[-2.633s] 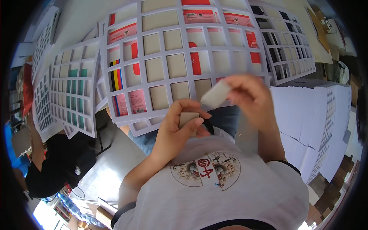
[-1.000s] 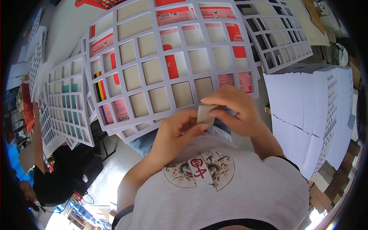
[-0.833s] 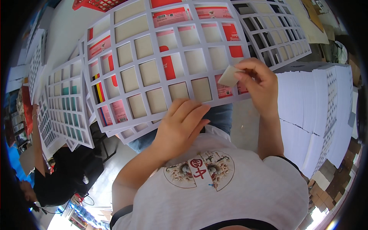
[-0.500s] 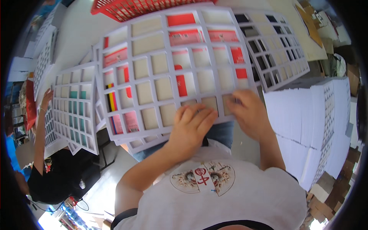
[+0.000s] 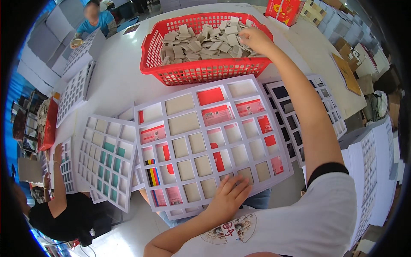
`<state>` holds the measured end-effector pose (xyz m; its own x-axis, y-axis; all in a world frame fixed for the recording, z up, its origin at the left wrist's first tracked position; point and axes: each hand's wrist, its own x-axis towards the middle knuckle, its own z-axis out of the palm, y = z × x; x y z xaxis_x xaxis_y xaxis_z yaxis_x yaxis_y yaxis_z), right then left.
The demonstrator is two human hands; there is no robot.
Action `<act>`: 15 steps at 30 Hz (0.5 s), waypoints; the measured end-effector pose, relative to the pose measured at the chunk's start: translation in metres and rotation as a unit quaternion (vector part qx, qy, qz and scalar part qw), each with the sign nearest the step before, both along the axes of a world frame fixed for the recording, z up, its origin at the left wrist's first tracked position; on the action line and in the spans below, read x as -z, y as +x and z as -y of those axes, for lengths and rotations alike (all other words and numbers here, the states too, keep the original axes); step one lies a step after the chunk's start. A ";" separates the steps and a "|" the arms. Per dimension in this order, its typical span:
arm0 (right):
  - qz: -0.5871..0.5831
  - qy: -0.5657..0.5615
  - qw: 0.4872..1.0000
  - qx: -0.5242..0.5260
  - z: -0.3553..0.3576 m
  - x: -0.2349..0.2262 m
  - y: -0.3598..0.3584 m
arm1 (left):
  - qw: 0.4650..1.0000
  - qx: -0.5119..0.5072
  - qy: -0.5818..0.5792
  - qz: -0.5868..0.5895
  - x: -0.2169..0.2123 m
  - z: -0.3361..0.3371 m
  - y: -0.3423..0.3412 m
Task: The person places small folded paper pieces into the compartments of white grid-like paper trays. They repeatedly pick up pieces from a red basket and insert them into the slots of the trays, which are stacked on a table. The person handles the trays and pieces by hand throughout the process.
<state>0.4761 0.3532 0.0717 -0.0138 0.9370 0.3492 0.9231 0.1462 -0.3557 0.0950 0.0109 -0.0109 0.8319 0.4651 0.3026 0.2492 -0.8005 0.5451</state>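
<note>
A white grid tray point(image 5: 249, 155) lies slanted before me, its compartments backed in grey card, white and red printed paper. My left hand point(image 5: 229, 195) rests on its near edge, fingers stretched over the lower compartments and nothing in the grasp. At the far side, a red plastic basket point(image 5: 188, 73) holds a heap of small flat grey cardboard pieces point(image 5: 209, 45). My right hand point(image 5: 257, 41) reaches over the basket's right side, with bunched fingertips among the pieces. Whether a piece is between them cannot be made out.
More grid trays point(image 5: 107, 158) lie to the left, beside a co-worker's arm point(image 5: 58, 180). Dark-backed trays point(image 5: 291, 105) sit under the right side. Tall white stacks point(image 5: 364, 171) stand at right. Another person point(image 5: 95, 21) sits across the table point(image 5: 115, 64).
My right hand has gone from the tray's near edge up to the basket. My left hand stays on the tray, its fingers now flatter. The view has tilted, bringing the basket's contents into sight.
</note>
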 end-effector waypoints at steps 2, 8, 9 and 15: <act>0.079 -0.118 0.989 0.034 -0.058 0.004 -0.009 | 0.999 -0.019 -0.004 0.043 0.003 0.003 -0.004; 0.237 -0.084 0.962 0.104 -0.098 0.062 0.018 | 0.958 -0.269 0.067 0.077 -0.025 -0.026 -0.089; 0.302 -0.070 0.945 0.108 -0.102 0.056 0.038 | 0.915 -0.366 0.106 0.133 -0.030 -0.039 -0.112; -0.054 0.149 0.987 0.005 0.011 -0.007 -0.031 | 0.568 -0.803 0.184 0.003 0.099 -0.017 -0.390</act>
